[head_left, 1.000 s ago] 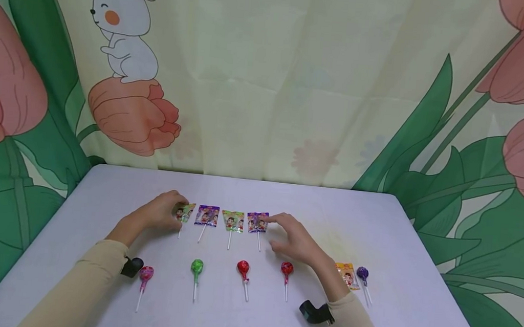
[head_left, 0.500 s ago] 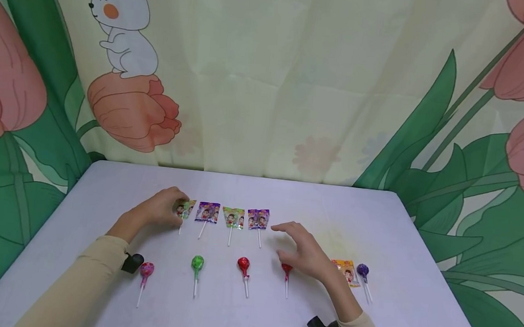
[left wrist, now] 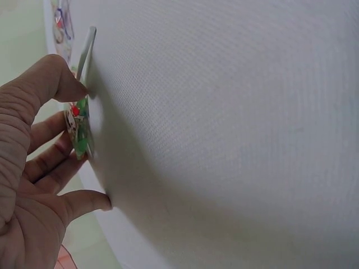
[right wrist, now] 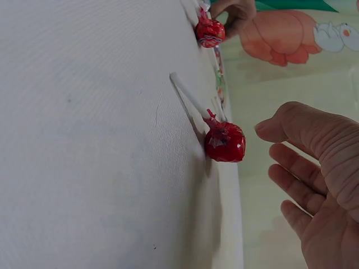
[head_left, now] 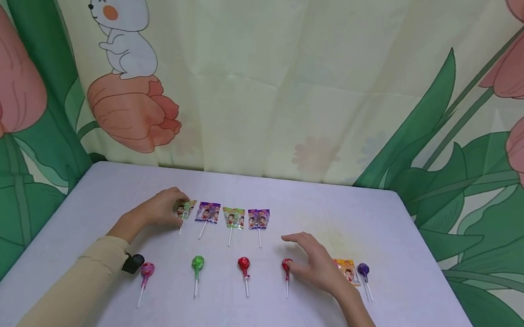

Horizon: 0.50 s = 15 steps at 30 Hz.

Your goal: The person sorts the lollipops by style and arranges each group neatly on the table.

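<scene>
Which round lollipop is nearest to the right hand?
The red lollipop farther right: in the head view, the right hand partly overlaps it. The other red lollipop, green lollipop, pink lollipop and purple lollipop lie clear of that hand.

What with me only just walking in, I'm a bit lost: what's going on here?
A person is handling lollipops on a pale table. The left hand has its thumb and fingers around a green packet, with three more flat packets lined up beside it. The right hand holds nothing and hovers by a red lollipop. Pink, green and another red round lollipop lie to its left; an orange packet and purple lollipop lie to its right.
</scene>
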Tool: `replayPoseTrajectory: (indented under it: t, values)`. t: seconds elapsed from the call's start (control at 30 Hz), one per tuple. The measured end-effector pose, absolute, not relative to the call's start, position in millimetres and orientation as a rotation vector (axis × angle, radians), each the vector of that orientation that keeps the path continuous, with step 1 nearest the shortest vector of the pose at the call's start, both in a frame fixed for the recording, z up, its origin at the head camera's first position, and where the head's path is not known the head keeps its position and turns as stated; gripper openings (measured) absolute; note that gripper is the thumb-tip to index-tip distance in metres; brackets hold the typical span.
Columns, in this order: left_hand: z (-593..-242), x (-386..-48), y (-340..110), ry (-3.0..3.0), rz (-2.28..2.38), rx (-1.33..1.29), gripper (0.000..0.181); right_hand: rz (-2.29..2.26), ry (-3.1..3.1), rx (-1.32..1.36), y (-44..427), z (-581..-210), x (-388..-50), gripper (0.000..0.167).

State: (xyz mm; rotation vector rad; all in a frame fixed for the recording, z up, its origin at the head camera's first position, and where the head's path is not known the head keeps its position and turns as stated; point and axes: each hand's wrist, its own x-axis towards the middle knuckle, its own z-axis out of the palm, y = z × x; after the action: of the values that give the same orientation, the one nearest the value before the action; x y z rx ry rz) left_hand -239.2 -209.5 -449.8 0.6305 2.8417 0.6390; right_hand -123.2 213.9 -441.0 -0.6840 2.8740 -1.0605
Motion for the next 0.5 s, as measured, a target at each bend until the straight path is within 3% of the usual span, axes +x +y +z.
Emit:
replayPoseTrajectory:
  t: [0.5]
  values:
    - [-448.8, -239.5, -208.8, 2.836, 0.639, 0.62, 0.06, -1.049, 2.946, -0.725, 235.6, -441.1, -103.7, 0.057]
